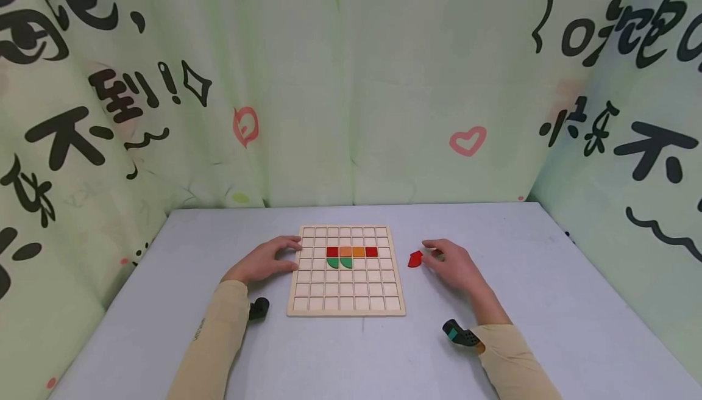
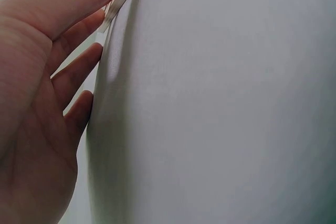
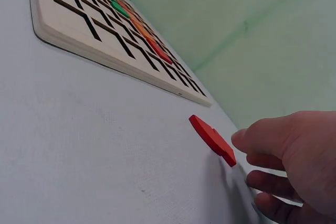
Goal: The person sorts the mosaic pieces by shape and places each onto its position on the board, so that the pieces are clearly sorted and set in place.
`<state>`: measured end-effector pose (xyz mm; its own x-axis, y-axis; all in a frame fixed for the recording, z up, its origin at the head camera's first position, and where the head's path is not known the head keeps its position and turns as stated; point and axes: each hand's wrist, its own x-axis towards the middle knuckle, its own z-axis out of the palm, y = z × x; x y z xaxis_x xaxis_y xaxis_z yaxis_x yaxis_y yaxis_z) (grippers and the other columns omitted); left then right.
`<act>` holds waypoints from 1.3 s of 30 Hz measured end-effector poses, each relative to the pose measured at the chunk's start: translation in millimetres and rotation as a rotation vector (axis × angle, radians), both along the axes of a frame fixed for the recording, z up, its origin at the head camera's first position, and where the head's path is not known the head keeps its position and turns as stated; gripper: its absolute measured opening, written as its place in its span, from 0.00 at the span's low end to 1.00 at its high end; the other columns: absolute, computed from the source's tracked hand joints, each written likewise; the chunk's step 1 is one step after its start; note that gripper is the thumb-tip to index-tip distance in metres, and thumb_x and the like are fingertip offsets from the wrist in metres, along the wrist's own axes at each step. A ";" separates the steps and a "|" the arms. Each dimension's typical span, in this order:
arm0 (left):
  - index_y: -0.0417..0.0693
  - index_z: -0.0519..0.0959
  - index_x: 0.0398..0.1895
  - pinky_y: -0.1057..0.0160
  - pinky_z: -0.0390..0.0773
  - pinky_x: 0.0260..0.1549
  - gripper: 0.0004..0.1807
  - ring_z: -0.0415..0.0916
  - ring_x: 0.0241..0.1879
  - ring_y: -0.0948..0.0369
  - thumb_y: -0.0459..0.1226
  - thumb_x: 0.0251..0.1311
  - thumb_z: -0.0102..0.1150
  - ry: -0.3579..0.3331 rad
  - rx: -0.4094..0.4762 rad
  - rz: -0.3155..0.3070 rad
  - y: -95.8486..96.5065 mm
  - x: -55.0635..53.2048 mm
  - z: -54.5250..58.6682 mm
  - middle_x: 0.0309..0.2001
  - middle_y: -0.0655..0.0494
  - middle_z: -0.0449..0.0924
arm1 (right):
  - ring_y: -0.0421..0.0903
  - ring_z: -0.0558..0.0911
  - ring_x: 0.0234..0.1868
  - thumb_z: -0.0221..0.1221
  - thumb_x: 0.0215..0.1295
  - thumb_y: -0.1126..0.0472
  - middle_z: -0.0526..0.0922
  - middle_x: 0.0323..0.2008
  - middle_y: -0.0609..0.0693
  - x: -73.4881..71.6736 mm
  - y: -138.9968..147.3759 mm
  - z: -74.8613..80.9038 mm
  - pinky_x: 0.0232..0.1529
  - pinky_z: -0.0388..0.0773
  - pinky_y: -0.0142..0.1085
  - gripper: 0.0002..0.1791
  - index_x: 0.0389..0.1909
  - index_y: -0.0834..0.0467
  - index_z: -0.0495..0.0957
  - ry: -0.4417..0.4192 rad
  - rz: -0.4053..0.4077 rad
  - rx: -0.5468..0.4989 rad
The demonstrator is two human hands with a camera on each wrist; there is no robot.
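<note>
A wooden grid board [image 1: 345,313] lies on the table. In one row of it sit red and orange square pieces [image 1: 352,252], with two green quarter-round pieces [image 1: 339,262] just below. My left hand [image 1: 269,260] rests at the board's left edge, fingers and thumb spread along it; the left wrist view shows the fingers [image 2: 79,80] loosely extended. Right of the board are red pieces [image 1: 415,258], apparently two overlapping. Beside them is my right hand [image 1: 452,263], fingers loosely bent; in the right wrist view its thumb [image 3: 262,135] appears slightly apart from the red pieces [image 3: 212,137].
The pale table [image 1: 351,357] extends around the board. Light green curtains [image 1: 351,83] with dark lettering and hearts hang behind and at both sides. A dark device [image 1: 259,309] is on the left wrist, another [image 1: 459,333] on the right.
</note>
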<state>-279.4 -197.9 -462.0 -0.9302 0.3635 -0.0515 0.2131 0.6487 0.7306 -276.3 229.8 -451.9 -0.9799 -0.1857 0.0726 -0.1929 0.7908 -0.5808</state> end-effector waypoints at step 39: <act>0.47 0.77 0.57 0.47 0.56 0.70 0.22 0.53 0.73 0.50 0.40 0.60 0.67 -0.002 -0.001 0.003 1.9 3.6 3.8 0.71 0.54 0.64 | 0.51 0.78 0.44 0.64 0.61 0.67 0.82 0.46 0.57 0.1 -3.2 -8.9 0.47 0.79 0.48 0.17 0.52 0.63 0.81 0.092 0.098 0.039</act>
<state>-275.8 -196.1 -458.1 -0.9313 0.3604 -0.0535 0.2096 0.6501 0.7303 -276.2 226.6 -460.8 -0.9464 -0.2848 0.1522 -0.3215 0.7869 -0.5267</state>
